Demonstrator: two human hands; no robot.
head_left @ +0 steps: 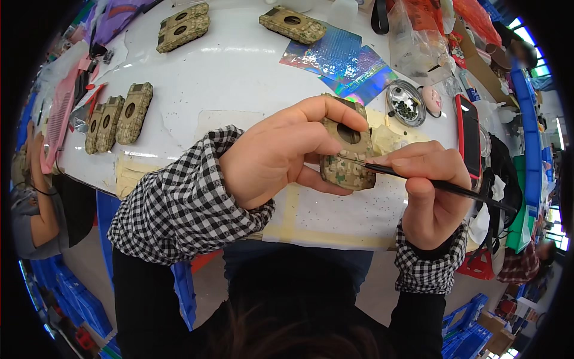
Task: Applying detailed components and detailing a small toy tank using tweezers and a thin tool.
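My left hand [269, 149] grips a camouflage-painted toy tank hull [347, 173] with a round opening in its top, fingers along its sides. In my right hand [435, 191] is a slim black pair of tweezers [481, 196], pinched between thumb and fingers. Its tip meets the hull's top just below the round opening; whether it holds a small part is too fine to tell. Beyond the right hand stands a round clear dish [420, 118] with small dark green parts in it.
Camouflage hulls lie at the left [133, 113] and at the back [293, 25]. Shiny holographic sheets [335, 57] lie behind my hands. A red-edged phone [470, 134] lies at the right. A pink comb-like rack [58, 119] and another person's arm [42, 197] are at far left.
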